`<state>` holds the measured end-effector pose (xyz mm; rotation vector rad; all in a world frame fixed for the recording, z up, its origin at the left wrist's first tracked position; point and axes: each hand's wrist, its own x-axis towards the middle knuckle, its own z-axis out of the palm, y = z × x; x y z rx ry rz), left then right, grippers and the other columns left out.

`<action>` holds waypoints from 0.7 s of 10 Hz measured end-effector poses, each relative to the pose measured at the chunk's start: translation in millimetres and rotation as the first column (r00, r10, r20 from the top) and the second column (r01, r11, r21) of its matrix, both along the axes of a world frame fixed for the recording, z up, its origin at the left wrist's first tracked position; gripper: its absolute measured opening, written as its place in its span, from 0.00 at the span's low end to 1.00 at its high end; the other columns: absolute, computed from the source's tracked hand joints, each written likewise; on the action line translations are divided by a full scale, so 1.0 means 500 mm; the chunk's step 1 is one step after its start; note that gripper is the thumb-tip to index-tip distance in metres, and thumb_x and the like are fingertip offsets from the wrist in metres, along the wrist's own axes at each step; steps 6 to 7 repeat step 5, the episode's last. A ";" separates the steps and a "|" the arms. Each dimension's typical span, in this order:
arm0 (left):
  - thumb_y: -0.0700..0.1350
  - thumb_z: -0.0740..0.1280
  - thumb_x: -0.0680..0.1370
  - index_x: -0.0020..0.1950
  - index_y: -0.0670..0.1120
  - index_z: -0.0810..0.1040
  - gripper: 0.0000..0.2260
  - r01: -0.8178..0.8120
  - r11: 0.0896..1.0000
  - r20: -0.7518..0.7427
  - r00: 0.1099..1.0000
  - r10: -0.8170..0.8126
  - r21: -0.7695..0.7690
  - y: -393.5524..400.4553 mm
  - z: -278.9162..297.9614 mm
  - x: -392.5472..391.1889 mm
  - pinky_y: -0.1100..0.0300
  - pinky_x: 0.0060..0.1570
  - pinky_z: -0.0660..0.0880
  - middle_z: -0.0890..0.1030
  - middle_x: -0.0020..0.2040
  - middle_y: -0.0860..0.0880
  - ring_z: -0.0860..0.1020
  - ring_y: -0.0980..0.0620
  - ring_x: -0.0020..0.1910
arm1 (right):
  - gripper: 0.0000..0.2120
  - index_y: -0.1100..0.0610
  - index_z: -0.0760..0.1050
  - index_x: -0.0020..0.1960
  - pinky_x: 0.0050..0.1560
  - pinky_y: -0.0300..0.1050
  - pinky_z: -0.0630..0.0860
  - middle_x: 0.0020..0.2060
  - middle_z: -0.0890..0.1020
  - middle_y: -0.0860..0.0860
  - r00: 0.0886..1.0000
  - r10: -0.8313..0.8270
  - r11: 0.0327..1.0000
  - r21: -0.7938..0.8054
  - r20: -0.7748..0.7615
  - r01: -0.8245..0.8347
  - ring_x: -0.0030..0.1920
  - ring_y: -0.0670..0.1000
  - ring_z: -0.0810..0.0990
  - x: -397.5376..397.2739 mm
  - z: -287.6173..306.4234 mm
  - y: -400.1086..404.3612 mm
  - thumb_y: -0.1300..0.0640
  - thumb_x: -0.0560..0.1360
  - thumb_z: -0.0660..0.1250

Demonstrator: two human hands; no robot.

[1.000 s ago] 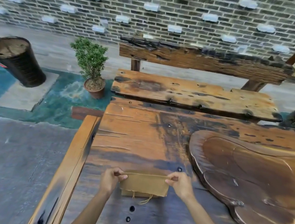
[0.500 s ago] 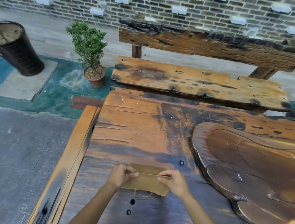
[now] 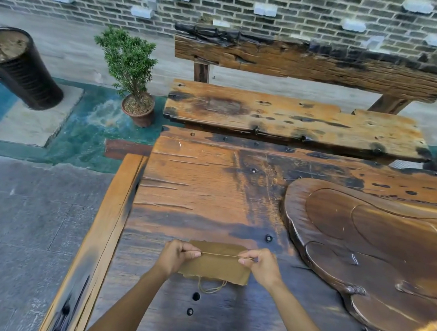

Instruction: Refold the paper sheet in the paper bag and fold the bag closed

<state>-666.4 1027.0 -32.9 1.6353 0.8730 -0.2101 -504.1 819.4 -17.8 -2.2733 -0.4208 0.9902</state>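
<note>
**Both hands pinch the bag's fold line at the table's near edge**

Head view: The paper bag lies flat on the wooden table, close to its near edge and nearer its left edge than its right, just left of the carved wooden tray. The left hand and right hand each pinch one end of a straight crease across the bag, thumb against curled fingers. Holding both ends likely keeps the fold square while it is pressed down. The bag's twine handle trails toward the person from its near edge, so the open end seems to face them. The paper sheet is not visible; presumably it is inside. The closing fold looks under way, not yet flattened.
</note>
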 end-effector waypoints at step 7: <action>0.42 0.71 0.77 0.48 0.57 0.83 0.09 0.014 1.000 0.085 0.996 -0.012 -0.018 0.003 0.029 -0.031 0.61 0.59 0.75 0.84 0.55 0.51 0.79 0.55 0.56 | 0.09 0.52 0.81 0.51 0.56 0.28 0.73 0.52 0.83 0.51 0.997 -0.008 0.994 0.105 -0.076 0.016 0.58 0.49 0.79 0.017 0.019 -0.050 0.63 0.74 0.72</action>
